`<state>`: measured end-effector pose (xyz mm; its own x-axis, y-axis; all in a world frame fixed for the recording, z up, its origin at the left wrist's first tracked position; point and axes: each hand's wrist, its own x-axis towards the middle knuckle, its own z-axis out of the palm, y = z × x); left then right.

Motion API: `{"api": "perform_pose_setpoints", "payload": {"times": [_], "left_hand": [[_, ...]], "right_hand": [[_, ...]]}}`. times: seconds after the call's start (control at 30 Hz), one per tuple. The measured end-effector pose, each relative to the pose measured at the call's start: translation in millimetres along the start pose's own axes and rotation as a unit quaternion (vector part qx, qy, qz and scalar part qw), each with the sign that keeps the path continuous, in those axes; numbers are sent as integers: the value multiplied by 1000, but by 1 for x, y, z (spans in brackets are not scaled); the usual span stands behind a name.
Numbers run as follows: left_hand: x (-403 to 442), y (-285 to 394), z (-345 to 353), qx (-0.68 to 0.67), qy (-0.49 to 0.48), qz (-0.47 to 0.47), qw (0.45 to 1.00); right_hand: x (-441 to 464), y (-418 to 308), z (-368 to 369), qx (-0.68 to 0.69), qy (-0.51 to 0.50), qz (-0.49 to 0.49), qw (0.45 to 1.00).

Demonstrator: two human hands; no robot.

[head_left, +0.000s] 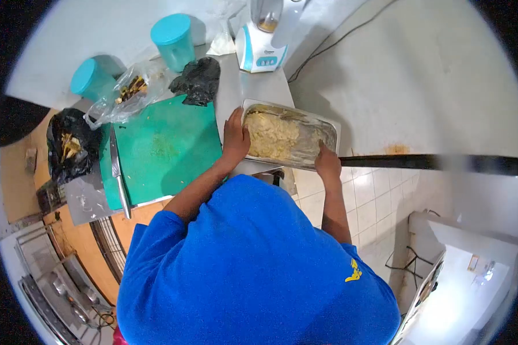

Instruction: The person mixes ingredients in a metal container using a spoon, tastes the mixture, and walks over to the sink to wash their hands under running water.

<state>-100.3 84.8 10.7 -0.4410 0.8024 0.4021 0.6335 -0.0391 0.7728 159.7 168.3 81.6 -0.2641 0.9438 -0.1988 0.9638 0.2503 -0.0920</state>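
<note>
A rectangular metal tray [338, 135] sits at the right end of the counter, with a pale yellow, lumpy mash [270, 135] spread over its left and middle part. My left hand [236, 138] holds the tray's left edge, fingers over the rim. At the tray's right end is my right hand [328, 163], with a finger reaching over the inside near a thin smear of mash; its other fingers are hidden. Left of the tray lies a green cutting board [167, 144] with small scraps on it, and a knife [115, 167] rests along its left side.
Behind the board stand two turquoise-lidded containers [172, 43] [91, 79], a clear bag [129, 92] with peels and a black bag [198, 80]. Another black bag [72, 146] is at far left. A blender [263, 49] stands behind the tray. The floor [374, 192] shows below right.
</note>
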Motion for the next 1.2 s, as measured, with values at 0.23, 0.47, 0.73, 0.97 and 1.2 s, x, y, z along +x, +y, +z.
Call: {"api": "perform_pose_setpoints", "payload": {"times": [0.23,0.47,0.73,0.97,1.2], "left_hand": [[2,1,-1,30,-35,-27,999],[0,2,-2,32,-51,-22,998],[1,8,0,89,-39,-63,993],[-2,23,5,67,21,-91,993],[5,27,5,69,2,-129,989]], "right_hand": [[19,29,35,20,49,-51,997],[20,-28,14,82,-42,-168,981],[36,-47,22,125,-105,-296,941],[29,-10,-4,130,-191,-345,909],[37,51,-44,127,-168,-258,943]]}}
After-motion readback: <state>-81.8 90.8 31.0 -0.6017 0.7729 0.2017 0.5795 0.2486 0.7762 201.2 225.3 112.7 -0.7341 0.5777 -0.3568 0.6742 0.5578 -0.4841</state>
